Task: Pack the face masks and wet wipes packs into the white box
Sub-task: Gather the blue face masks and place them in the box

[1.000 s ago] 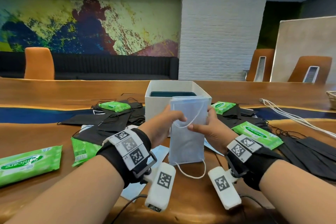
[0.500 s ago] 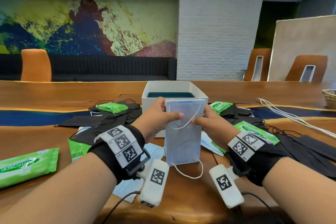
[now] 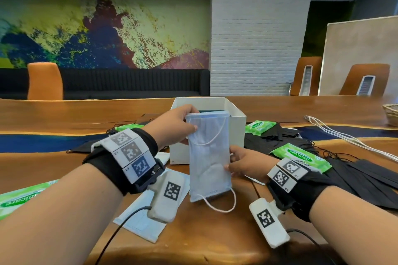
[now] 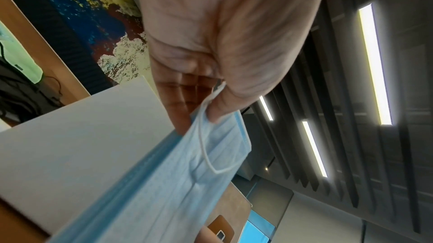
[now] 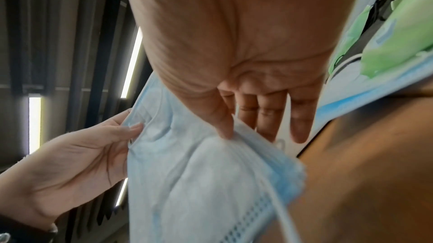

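A stack of light-blue face masks (image 3: 207, 157) hangs upright just in front of the open white box (image 3: 238, 133). My left hand (image 3: 189, 133) pinches its top left corner beside the box rim. My right hand (image 3: 229, 161) pinches the right edge about halfway down. In the left wrist view the left hand's fingers (image 4: 185, 110) and thumb clamp the masks (image 4: 187, 182) and an ear loop, with the box wall (image 4: 82, 136) behind. In the right wrist view the thumb (image 5: 225, 126) presses the stack (image 5: 199, 173) against the fingers. A dark item lies inside the box.
Green wet wipes packs lie right of the box (image 3: 260, 127), near my right wrist (image 3: 301, 157) and at the far left (image 3: 21, 198). Black masks (image 3: 366, 178) spread over the right side and behind the left arm. More blue masks (image 3: 148, 213) lie under my left wrist. White cords (image 3: 344, 137) run at the right.
My right hand has slid from the top edge of the stack down to its right side. The left hand has carried the top of the stack up to the box rim.
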{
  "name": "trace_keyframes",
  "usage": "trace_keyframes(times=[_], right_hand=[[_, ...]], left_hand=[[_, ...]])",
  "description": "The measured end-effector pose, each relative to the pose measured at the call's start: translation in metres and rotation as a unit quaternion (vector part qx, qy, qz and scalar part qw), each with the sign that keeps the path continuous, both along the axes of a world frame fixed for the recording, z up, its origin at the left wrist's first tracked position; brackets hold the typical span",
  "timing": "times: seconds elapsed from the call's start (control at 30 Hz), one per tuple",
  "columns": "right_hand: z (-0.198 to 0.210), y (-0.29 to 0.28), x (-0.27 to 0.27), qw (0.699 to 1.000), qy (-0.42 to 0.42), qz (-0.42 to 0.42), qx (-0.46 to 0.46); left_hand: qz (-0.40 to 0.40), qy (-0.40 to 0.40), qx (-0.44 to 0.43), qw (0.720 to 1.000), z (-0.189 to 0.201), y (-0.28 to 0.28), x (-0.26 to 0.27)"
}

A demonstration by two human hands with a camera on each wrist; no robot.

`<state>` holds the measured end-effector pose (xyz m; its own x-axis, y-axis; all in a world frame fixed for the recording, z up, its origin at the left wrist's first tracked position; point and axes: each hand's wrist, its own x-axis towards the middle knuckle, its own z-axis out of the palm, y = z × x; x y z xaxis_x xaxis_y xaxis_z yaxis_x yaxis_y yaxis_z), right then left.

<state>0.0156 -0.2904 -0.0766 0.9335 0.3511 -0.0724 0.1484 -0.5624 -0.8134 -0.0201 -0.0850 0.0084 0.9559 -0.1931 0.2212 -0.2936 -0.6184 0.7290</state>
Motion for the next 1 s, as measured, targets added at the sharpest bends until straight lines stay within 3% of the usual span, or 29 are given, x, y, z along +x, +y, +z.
trace_keyframes(times=[0.13,0.43,0.57,0.7,0.87,1.0], right_hand=[[0.007,0.0,-0.001,0.998,-0.011,-0.018,0.053],[0.01,0.011,-0.012,0.999,-0.018,0.023,-0.013],[0.011,0.004,-0.009,0.998,-0.044,0.002,-0.049],[0.021,-0.002,-0.009,0.995,-0.063,-0.009,-0.072],[0.038,-0.009,-0.002,0.989,-0.134,-0.043,-0.055],[0.052,-0.014,0.011,0.953,-0.263,-0.143,-0.043]], left_hand=[[0.049,-0.002,-0.021,0.999,0.005,0.006,0.002],[0.133,0.039,-0.182,0.973,0.001,0.002,0.006],[0.173,0.065,-0.109,0.977,-0.001,0.004,0.008],[0.139,0.083,-0.066,0.985,-0.005,0.011,0.011],[0.156,0.068,-0.173,0.97,-0.005,0.027,0.022],[0.196,0.056,-0.352,0.914,-0.003,0.037,0.04]])
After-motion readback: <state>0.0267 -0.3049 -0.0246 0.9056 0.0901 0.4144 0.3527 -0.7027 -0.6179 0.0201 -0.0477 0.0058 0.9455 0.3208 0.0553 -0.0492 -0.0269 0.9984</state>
